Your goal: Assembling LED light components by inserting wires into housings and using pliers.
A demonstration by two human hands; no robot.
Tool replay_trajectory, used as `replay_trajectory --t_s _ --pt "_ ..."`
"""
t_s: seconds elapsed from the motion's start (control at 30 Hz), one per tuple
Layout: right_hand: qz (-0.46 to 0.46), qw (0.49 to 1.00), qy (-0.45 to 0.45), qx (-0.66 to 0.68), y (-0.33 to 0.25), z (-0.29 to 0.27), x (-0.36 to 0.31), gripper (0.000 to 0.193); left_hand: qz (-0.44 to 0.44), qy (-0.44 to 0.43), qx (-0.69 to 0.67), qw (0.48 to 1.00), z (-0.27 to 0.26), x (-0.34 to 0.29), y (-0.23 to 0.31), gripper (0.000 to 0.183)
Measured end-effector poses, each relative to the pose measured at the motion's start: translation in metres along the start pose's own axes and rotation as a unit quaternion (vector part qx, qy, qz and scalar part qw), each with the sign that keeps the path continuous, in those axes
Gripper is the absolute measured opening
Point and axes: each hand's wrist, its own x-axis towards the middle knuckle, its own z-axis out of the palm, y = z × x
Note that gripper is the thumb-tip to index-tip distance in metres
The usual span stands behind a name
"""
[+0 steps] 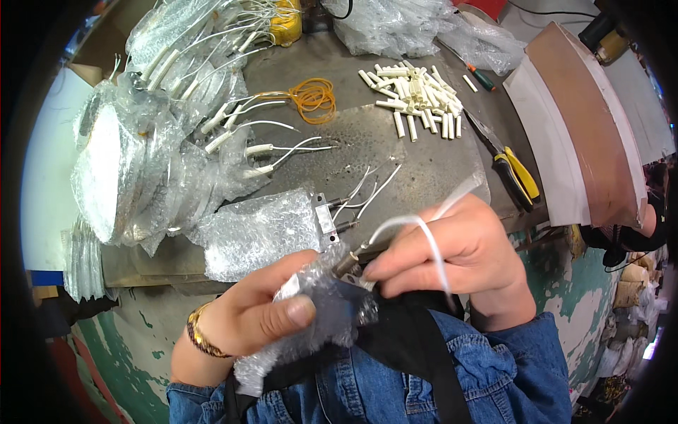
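My left hand (pixel 265 318) is closed around a bubble-wrapped part (pixel 326 307), held low in front of my body. A dark metallic terminal (pixel 345 264) and a small plate stick out of the wrap. From that end a white wire (pixel 402 220) arches over the fingers of my right hand (pixel 455 247). The right fingertips are pinched together beside the terminal, apparently on a white wire; the exact contact is hidden. Just beyond, a similar bubble-wrapped part (pixel 258 233) lies on the table, its white wires pointing right.
Many bubble-wrapped parts (pixel 134 162) with white sleeves and wires crowd the left. White sleeves (pixel 417 95) lie piled behind orange-yellow cord (pixel 311 100). Yellow-and-black pliers (pixel 515 177), a screwdriver (pixel 482 76) and a cardboard piece (pixel 583 120) are at right. Clear plastic (pixel 388 28) lies far back.
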Motion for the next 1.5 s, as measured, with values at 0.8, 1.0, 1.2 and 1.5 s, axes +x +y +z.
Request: replay_trajectory --t_s 0.8,1.0,1.2,1.5 --pt "-0.029 0.921 0.136 -0.364 0.029 -0.005 -0.027 0.015 0.334 0.048 0.648 0.683 0.003 0.078 -0.011 0.035" --pt "0.045 0.953 0.135 -0.266 0.029 -0.046 -0.021 0.018 0.318 0.087 0.615 0.716 -0.001 0.090 -0.017 0.017" --pt "0.372 0.679 0.151 -0.614 0.077 -0.196 0.044 0.031 0.292 0.100 0.563 0.767 0.005 0.096 -0.011 0.017" --pt "0.253 0.900 0.143 -0.326 0.033 -0.121 0.024 0.010 0.309 0.111 0.567 0.755 -0.001 0.094 -0.014 0.015"
